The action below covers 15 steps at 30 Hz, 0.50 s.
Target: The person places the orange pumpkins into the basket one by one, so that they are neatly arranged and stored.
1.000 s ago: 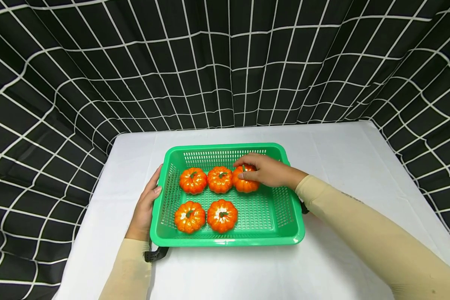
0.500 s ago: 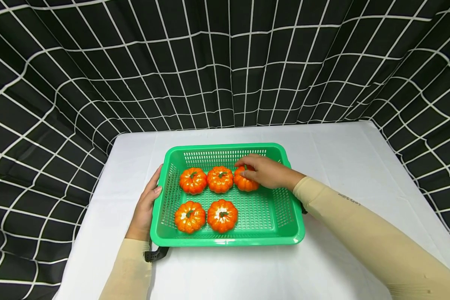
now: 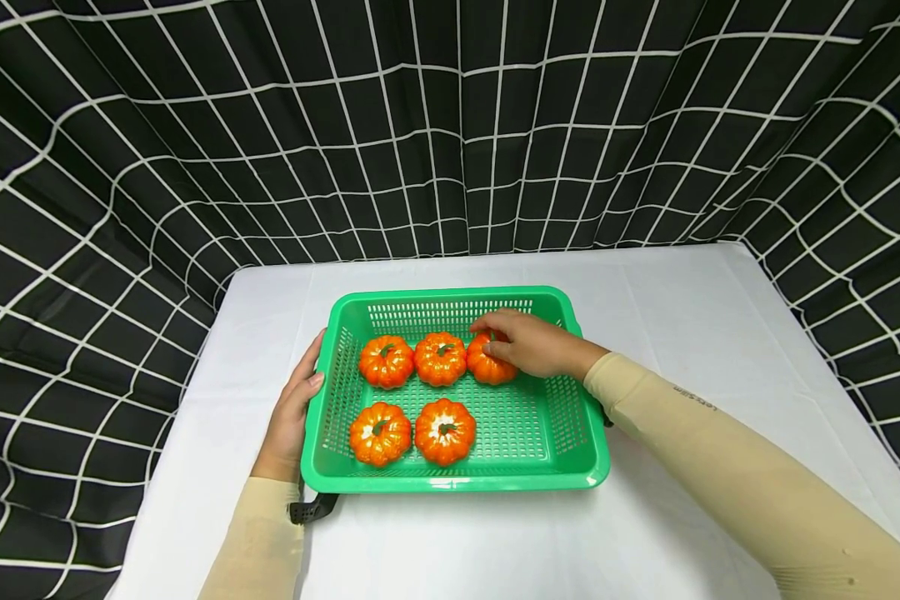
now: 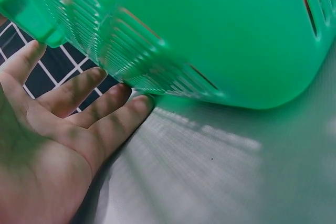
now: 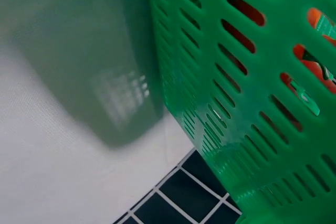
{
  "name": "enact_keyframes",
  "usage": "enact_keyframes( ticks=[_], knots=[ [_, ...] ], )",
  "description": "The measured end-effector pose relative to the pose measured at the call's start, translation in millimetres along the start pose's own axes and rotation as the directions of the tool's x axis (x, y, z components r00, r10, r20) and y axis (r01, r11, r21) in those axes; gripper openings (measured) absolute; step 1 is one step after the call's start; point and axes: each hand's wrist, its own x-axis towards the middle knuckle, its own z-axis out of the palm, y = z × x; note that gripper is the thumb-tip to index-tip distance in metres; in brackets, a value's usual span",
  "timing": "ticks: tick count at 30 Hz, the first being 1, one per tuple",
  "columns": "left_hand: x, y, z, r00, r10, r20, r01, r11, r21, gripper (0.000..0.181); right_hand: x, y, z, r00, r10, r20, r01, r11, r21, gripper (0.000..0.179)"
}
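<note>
A green slotted plastic basket (image 3: 453,484) stands on the white cloth, holding several shiny orange pumpkins with green stems. My right hand (image 3: 536,343) reaches over its right side and grips the back-right pumpkin (image 3: 487,367) between thumb and fingers; the hand covers part of it. That pumpkin sits beside the back-middle pumpkin (image 3: 440,360). The back-left pumpkin (image 3: 386,362), front-left pumpkin (image 3: 380,435) and front-middle pumpkin (image 3: 445,432) lie untouched. Outside the left wall is my left hand (image 3: 288,421), thumb at the rim; in the left wrist view its fairly straight fingers (image 4: 113,124) touch the slotted side.
White cloth (image 3: 690,333) covers the table around the basket. Black curtain with a white grid (image 3: 450,150) hangs behind and on both sides. The right wrist view shows mostly the basket's outer wall (image 5: 252,103), with orange behind its slots.
My right hand has shifted very slightly, and the pumpkin under it has turned a little, so its stem is now mostly hidden. The left hand and basket stay put.
</note>
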Motion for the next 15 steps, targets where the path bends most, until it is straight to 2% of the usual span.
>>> enact_keyframes(
  ticks=[10, 15],
  knots=[
    [-0.7, -1.5, -0.5, 1.000, -0.014, -0.019, 0.014, 1.000, 0.007, 0.063, 0.5, 2.0, 0.7, 1.000, -0.002, -0.029, 0.004, 0.999, 0.051, 0.047],
    [-0.2, -1.5, -0.8, 1.000, -0.014, -0.025, 0.014, 1.000, 0.012, 0.063, 0.2, 3.6, 1.7, 0.997, -0.020, -0.081, 0.027, 0.996, 0.082, 0.044]
  ],
)
